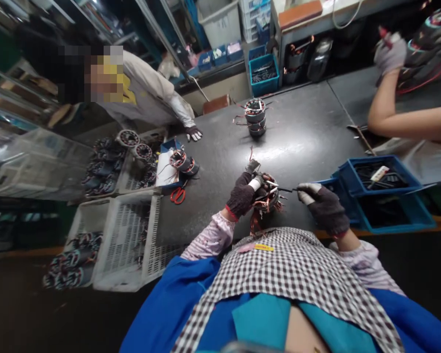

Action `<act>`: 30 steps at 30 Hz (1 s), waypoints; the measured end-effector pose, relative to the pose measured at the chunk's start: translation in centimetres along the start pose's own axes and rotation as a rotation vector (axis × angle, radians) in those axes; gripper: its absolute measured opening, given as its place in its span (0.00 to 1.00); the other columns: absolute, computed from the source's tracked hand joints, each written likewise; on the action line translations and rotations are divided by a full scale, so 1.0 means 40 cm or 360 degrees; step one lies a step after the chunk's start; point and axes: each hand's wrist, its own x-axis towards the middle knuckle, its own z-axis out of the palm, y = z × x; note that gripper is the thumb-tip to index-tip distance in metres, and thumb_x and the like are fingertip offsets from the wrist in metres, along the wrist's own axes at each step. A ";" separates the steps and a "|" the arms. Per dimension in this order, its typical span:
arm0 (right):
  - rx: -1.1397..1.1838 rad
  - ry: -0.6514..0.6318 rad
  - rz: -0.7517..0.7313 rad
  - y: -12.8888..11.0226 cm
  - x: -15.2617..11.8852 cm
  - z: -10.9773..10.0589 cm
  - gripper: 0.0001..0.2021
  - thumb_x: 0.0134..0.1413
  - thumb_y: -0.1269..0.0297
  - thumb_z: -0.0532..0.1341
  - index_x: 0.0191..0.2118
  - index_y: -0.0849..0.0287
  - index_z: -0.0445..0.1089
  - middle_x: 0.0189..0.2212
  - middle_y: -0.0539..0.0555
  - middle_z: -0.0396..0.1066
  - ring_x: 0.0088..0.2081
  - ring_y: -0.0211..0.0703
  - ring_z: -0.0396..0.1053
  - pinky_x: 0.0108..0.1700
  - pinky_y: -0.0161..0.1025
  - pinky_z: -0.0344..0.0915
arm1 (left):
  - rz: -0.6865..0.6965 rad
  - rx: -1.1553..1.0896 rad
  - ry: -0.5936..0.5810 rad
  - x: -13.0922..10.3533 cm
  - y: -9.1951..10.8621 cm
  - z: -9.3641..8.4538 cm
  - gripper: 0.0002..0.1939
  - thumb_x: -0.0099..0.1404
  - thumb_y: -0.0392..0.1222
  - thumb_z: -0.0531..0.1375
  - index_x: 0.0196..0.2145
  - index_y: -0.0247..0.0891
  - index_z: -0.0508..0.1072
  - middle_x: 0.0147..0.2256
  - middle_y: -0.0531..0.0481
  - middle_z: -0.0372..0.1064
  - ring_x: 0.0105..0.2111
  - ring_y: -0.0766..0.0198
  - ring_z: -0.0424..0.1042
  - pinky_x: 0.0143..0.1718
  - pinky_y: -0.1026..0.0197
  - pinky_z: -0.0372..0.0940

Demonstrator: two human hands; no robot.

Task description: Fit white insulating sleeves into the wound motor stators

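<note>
Stator (pixel 267 196), copper leads sticking out, sits at the near edge of the counter (pixel 301 132), right in front of the worker's checked apron (pixel 279 260). From where I'm standing, can't tell whether it rests fully on the surface or is partly held up. Left hand (pixel 242 193), gloved, is closed on its left side, fingers curled in among the leads. Right hand (pixel 321 206), also gloved, is off to the right, fingertips pinching the outer end of a thin dark tube (pixel 287 189); the tube's other end reaches the leads. Pale sleeves (pixel 274 185) show on top of the winding.

Step in hand, my read: working the dark tube onto or along one lead, left hand steadying, right hand guiding. Can't see whether the wire is inside the tube; too small. Next move seems to call for keeping that lead straight and the tube in line with it, light pinch, no sideways bend, with the left hand holding the winding firm. Neighbouring leads crowd close, so a snag is possible.

Nearby: blue bin (pixel 384 189) of dark pieces on the right, stacked stators (pixel 256 118) farther back, red-handled scissors (pixel 178 194) well off to the left.
</note>
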 end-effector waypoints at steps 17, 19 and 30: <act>0.0177 0.0074 0.0219 0.004 0.010 0.038 0.17 0.59 0.48 0.65 0.44 0.55 0.80 0.38 0.59 0.83 0.40 0.54 0.81 0.50 0.53 0.79 | -0.0033 -0.0091 0.0044 -0.009 0.006 0.025 0.29 0.43 0.50 0.84 0.41 0.37 0.84 0.34 0.49 0.82 0.29 0.63 0.79 0.34 0.59 0.74; 0.0151 0.0103 0.0220 0.014 0.005 0.034 0.17 0.59 0.47 0.65 0.44 0.54 0.80 0.38 0.59 0.83 0.41 0.56 0.81 0.50 0.55 0.79 | -0.0019 -0.0107 0.0048 -0.010 0.005 0.026 0.30 0.42 0.50 0.84 0.41 0.37 0.84 0.36 0.48 0.83 0.31 0.62 0.80 0.35 0.59 0.75; 0.0054 -0.0476 0.0109 0.004 0.073 0.079 0.08 0.65 0.56 0.63 0.41 0.50 0.79 0.36 0.56 0.82 0.38 0.54 0.80 0.46 0.51 0.80 | 0.0081 0.0130 -0.0086 0.008 -0.023 0.006 0.19 0.53 0.46 0.80 0.41 0.38 0.87 0.40 0.44 0.85 0.38 0.56 0.82 0.45 0.52 0.77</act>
